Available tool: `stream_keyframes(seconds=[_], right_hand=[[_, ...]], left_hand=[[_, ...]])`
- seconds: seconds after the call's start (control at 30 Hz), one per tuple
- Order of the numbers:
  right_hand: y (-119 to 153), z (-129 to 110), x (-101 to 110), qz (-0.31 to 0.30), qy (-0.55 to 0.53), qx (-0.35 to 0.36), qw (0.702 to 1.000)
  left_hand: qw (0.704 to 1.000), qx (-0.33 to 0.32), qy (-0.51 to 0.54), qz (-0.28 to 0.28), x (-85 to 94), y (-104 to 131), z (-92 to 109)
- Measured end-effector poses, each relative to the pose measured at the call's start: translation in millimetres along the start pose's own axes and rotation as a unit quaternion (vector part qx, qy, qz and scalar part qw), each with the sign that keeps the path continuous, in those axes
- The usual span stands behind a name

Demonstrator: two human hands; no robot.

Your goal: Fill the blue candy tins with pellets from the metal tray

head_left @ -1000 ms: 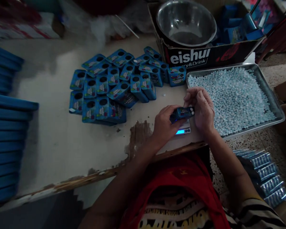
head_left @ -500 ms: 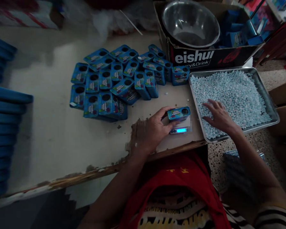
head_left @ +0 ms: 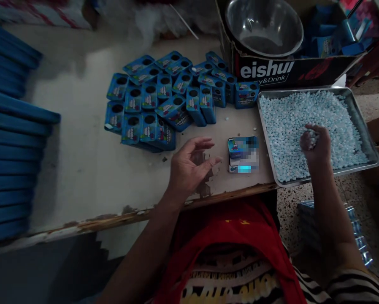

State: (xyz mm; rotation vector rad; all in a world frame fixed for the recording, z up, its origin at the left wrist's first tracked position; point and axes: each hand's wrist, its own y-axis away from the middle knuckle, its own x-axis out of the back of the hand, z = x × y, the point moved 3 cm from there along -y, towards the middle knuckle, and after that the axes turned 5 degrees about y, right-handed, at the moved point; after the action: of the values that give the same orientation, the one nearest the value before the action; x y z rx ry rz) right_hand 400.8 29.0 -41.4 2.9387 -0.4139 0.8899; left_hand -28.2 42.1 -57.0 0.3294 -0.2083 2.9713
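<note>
Over the metal tray (head_left: 280,183), my right hand (head_left: 318,145) is curled around a handful of small candies, some showing between the fingers. Pale blue and white candies (head_left: 338,126) fill the tray. My left hand (head_left: 192,162) hovers above the table with fingers apart, holding nothing. Just right of it, a blue candy box (head_left: 235,146) rests on a small digital scale (head_left: 234,169) with a lit display; part of both is blurred out. Several blue boxes with round dark holes in their tops (head_left: 150,126) stand grouped beyond my left hand.
A cardboard carton (head_left: 268,76) behind the tray holds a steel bowl (head_left: 265,33) and more blue packaging. Stacks of flat blue cartons (head_left: 15,164) line the left side. The table's front edge (head_left: 139,215) is chipped. A few loose candies lie near the scale.
My left hand has let go of the box on the scale and moved left, opening. My right hand has gone from spread over the candies to closed around some. The view has shifted slightly.
</note>
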Motion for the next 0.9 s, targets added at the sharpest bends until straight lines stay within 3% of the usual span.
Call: stream_keyframes(seconds=[0.1, 0.23, 0.43, 0.6, 0.67, 0.77, 0.9], right_hand=[[-2, -3, 5, 0.01, -0.091, 0.002, 0.996], [1, -12, -13, 0.005, -0.164, 0.001, 0.986], [-3, -30, -46, -0.043, -0.238, 0.032, 0.97], [-4, -35, -53, -0.003, -0.271, -0.017, 0.963], [-1, -36, -49, 0.045, -0.24, -0.022, 0.97], [6, -39, -38, 0.112, -0.088, 0.008, 0.99], [8, -50, -28, 0.083, 0.06, 0.023, 0.994]], left_hand=[[0.998, -0.041, -0.024, -0.028, -17.3, -6, 11], [0.995, -0.045, -0.075, -0.044, -31.1, -8, 15], [0.998, -0.031, -0.045, -0.029, -41.2, -4, 13], [0.998, -0.026, -0.042, -0.027, -39.2, -2, 6], [0.999, -0.028, -0.038, -0.026, -34.9, -1, 2], [0.999, -0.021, -0.037, -0.017, -29.9, 2, -5], [1.0, -0.022, -0.012, -0.018, -28.9, 2, -5]])
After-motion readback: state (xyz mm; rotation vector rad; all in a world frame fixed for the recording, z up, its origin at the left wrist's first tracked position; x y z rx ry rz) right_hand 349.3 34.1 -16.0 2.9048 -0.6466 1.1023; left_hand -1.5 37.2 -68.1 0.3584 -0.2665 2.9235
